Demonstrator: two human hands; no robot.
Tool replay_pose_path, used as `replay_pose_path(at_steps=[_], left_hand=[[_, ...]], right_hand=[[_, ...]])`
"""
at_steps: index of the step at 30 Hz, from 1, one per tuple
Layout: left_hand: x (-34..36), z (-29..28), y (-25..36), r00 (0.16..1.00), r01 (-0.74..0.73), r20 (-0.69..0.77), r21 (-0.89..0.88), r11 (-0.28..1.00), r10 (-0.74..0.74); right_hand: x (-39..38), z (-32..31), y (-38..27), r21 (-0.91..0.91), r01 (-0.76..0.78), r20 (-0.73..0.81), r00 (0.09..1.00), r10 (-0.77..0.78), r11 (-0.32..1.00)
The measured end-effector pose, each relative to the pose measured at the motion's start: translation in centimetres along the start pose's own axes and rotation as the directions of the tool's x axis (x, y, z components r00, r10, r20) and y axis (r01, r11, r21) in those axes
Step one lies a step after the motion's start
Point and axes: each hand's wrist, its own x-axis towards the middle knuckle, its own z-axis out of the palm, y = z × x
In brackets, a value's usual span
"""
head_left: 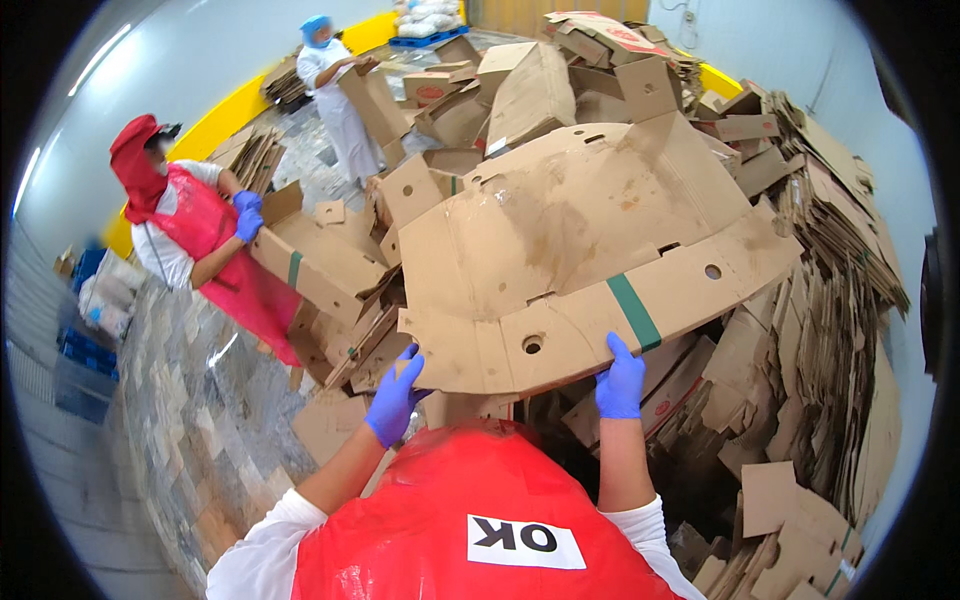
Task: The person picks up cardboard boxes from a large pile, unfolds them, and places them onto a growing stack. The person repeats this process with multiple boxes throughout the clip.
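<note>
Two of our gloved hands, the left hand [395, 398] and the right hand [622, 380], grasp the near edge of a broad, opened-out cardboard sheet [590, 220] that fills the middle of the frame. The left grips near its lower-left corner; the right grips farther along, just beside the green strip [634, 312]. A round hole [532, 344] lies between our grips, and dark stains mark the broad panel beyond it.

To handle this sheet well, we judge, we should keep both grips firm and level, since most of its spread reaches away from us and will likely sag or fold along its creases. Because more of it overhangs to the right, a right grip set wider would probably balance it better. We cannot tell whether the far edge rests on the heap of boxes [525, 90] behind it, so lifting clear before turning seems wise.

We should also mind the stacked flat cardboard [830, 330] at the right of the frame, whose edges could snag, and keep swings small toward the co-worker in the red apron [225, 240] at left, who holds another carton [310, 270].
</note>
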Motion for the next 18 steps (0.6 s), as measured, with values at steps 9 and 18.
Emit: replay_pose_path(at_steps=[9, 18], left_hand=[[17.3, -8.6, 8.1, 0.996, -0.088, 0.026, 0.383, 0.919, 0.084], [22.8, -7.6, -5.6, 0.684, 0.677, 0.631, -0.361, 0.641, -0.367]], right_hand=[[0.2, 0.2, 0.5, -0.010, 0.113, -0.040, 0.993, -0.114, 0.994], [-4.6, 3.3, 2.4, -0.086, 0.206, -0.180, 0.959, -0.218, 0.975]])
